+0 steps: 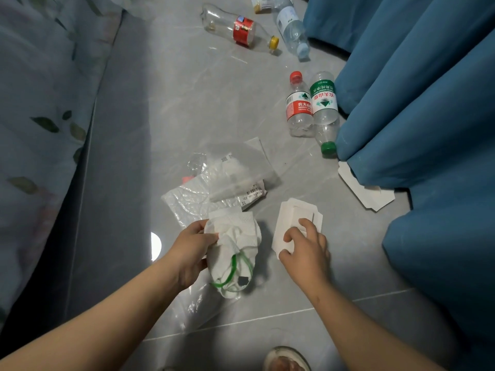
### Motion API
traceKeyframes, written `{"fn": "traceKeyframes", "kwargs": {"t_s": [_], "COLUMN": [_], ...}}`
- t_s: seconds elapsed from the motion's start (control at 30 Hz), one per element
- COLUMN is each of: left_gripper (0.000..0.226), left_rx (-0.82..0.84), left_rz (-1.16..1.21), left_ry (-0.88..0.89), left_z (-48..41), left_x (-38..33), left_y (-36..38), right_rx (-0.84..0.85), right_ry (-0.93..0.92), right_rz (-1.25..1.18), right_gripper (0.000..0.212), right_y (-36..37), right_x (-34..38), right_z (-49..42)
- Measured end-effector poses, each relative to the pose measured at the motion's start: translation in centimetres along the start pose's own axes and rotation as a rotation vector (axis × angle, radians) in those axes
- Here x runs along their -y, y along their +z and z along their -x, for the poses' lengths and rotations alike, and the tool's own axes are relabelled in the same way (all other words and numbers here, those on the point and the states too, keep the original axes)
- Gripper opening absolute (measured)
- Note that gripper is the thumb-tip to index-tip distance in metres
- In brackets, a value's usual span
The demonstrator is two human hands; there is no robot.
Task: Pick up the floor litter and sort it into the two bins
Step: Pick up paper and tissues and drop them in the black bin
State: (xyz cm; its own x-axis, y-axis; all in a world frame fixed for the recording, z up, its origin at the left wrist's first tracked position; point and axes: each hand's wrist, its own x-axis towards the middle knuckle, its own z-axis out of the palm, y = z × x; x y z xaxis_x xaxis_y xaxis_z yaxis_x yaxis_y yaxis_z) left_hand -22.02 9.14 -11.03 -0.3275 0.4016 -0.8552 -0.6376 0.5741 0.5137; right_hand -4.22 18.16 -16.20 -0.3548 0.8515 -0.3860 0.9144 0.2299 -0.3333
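Note:
My left hand (191,253) grips a bundle of crumpled white tissue (235,245) with a green band and a small black piece hanging from it, just above the floor. My right hand (305,250) lies on a flat white cardboard piece (289,218) on the tiles, fingers curled at its near edge. Behind the tissue lie clear plastic wrappers (227,180) with a barcode label. Two small water bottles (310,108) lie further back, one red-capped, one green-capped. No bin is in view.
A large clear bottle with a red label (241,29) and a pale bottle (293,30) lie at the far end. Another white card (364,194) pokes from under the blue curtain (417,116) on the right. A bed (48,116) fills the left. A shoe (286,360) is at the bottom.

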Motion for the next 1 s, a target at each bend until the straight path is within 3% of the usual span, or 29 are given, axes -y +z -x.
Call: {"fn": "traceKeyframes", "kwargs": {"t_s": [0.07,0.13,0.27,0.43,0.57,0.73,0.83,0.93,1.0], "left_gripper": [0.025,0.025,0.025,0.019,0.026,0.043,0.033,0.023,0.02], "left_rx": [0.025,0.059,0.158,0.171,0.111,0.1,0.051,0.021,-0.003], "left_rz": [0.019,0.097,0.391,0.587,0.548,0.424,0.419,0.373,0.329], "left_ry": [-0.021,-0.064,-0.188,-0.165,-0.019,0.083,0.074,0.065,0.06], "left_z": [-0.1,-0.1,0.2,-0.6,-1.7,1.4,5.7,11.6,16.1], "left_x": [-0.2,-0.5,-1.7,-3.4,-4.7,-7.7,-10.5,-13.9,-16.4], "left_y": [-0.2,-0.3,0.3,0.8,1.5,3.3,4.5,5.6,6.5], "right_rx": [-0.103,-0.114,0.153,0.323,0.403,0.394,0.34,0.291,0.266], "right_ry": [-0.03,-0.023,0.012,0.094,0.185,0.316,0.344,0.401,0.414], "right_rz": [-0.211,-0.581,-1.387,-1.788,-1.908,-1.706,-1.687,-1.742,-1.728], "right_gripper": [0.021,0.032,0.033,0.041,0.035,0.039,0.045,0.068,0.061], "right_y": [-0.1,-0.8,-3.2,-4.1,-4.9,-8.3,-12.6,-18.7,-23.1], "right_x": [0.9,2.4,5.7,8.0,9.2,10.7,11.9,13.2,14.0], "right_z": [-0.2,-0.4,-0.5,-1.8,-2.5,-1.9,-0.1,2.5,4.8]}}
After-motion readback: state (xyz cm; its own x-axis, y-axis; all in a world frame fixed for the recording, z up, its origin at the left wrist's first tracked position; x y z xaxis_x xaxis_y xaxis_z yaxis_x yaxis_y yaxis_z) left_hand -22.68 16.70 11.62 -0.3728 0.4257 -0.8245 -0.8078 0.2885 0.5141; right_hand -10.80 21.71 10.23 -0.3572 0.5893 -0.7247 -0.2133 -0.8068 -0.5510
